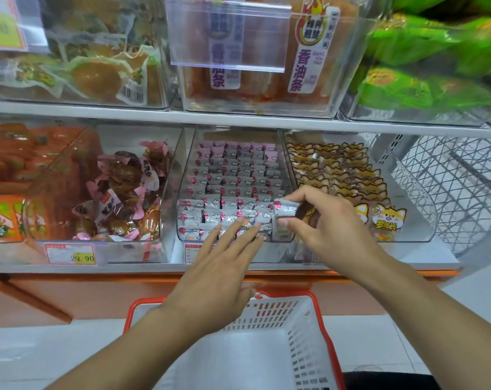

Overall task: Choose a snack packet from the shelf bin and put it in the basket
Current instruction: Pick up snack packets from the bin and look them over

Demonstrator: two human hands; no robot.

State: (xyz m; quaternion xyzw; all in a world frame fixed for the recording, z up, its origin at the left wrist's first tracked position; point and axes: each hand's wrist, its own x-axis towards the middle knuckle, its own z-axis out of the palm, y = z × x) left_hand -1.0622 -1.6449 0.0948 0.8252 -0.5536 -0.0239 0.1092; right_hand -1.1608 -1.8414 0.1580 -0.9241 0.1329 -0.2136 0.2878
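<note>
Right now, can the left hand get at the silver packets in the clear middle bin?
Probably yes: left hand reaches over the bin's low front, fingertips at the front row of silver packets; nothing blocks it.

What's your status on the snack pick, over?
Right hand pinching one silver packet above the middle bin. Left hand open, fingers flat at the bin front. Basket below, nothing blocking the drop.
</note>
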